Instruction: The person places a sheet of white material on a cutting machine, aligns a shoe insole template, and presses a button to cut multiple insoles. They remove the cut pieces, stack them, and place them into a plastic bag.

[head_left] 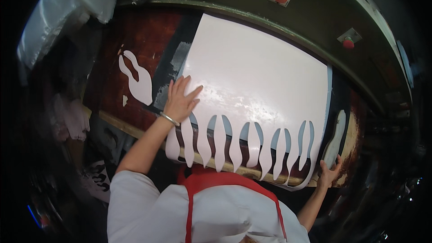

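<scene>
A big white sheet with wavy strips cut out along its near side lies on the dark red worktop. The left hand lies flat and open on the sheet's left side. The right hand pinches the sheet's near right corner. The thin strips hang over the worktop's near edge and could tear or bend if the sheet slides.

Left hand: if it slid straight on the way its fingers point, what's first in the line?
The left hand lies flat on the white sheet, fingers pointing up and slightly right. Going on, it would cross only bare sheet, then meet the curved metal edge of the machine beyond it. Depth there is unclear.
</scene>
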### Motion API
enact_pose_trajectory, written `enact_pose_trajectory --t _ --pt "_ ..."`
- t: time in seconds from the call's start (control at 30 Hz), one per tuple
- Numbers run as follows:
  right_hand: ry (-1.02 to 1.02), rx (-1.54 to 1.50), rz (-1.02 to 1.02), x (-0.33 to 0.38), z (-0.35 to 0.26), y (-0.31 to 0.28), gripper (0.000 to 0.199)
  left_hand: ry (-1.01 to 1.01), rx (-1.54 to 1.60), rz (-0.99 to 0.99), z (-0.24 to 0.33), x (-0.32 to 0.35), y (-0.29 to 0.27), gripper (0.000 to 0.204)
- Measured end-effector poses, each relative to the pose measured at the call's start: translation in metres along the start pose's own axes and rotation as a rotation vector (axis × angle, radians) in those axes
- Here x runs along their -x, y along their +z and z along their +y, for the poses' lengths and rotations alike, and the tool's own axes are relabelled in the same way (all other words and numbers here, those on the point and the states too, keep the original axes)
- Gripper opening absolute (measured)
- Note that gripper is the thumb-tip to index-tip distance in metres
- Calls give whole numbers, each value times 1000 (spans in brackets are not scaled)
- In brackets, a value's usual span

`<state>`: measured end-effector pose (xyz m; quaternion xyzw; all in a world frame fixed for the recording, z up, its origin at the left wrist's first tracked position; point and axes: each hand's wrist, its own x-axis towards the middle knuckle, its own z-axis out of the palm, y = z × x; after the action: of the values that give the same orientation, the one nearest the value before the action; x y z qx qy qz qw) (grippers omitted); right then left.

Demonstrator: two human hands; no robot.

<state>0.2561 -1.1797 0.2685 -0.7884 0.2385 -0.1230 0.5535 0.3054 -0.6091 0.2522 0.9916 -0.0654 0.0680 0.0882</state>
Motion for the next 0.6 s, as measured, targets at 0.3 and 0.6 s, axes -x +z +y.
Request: enact_pose_trajectory --t 0.3,0.6 --pt "-22 -570 -587 86 -114 243 92 7 281 107 -12 1 5 63" --pt "-614 259 -390 141 -146 416 86 -81 419 104 -17 -2 5 69"
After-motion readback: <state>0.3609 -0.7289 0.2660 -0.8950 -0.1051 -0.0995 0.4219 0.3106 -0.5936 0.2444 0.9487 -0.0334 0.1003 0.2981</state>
